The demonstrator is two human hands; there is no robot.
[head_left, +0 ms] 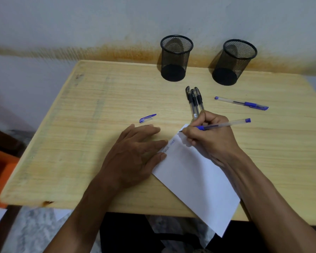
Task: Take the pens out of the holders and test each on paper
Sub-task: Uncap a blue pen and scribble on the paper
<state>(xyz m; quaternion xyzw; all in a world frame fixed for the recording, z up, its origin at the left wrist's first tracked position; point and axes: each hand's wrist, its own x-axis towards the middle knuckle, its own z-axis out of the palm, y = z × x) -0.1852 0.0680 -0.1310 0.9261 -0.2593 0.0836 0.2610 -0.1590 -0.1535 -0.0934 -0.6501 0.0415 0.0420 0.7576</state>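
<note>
My right hand (206, 136) grips an uncapped blue pen (228, 124), its tip touching the top corner of a white sheet of paper (195, 179) that carries a few handwritten words. My left hand (135, 152) lies flat, fingers spread, pressing the sheet's left edge. The pen's blue cap (147, 118) lies loose on the table to the left. Three black capped pens (194, 101) lie side by side just beyond my right hand. Another capped blue pen (242, 103) lies to the right. Two black mesh holders (175, 58) (233, 62) stand at the back, both holding no pens.
The light wooden table (80, 136) stands against a stained wall. The paper's lower corner hangs over the table's front edge. An orange object (0, 172) sits beside the table at the far left.
</note>
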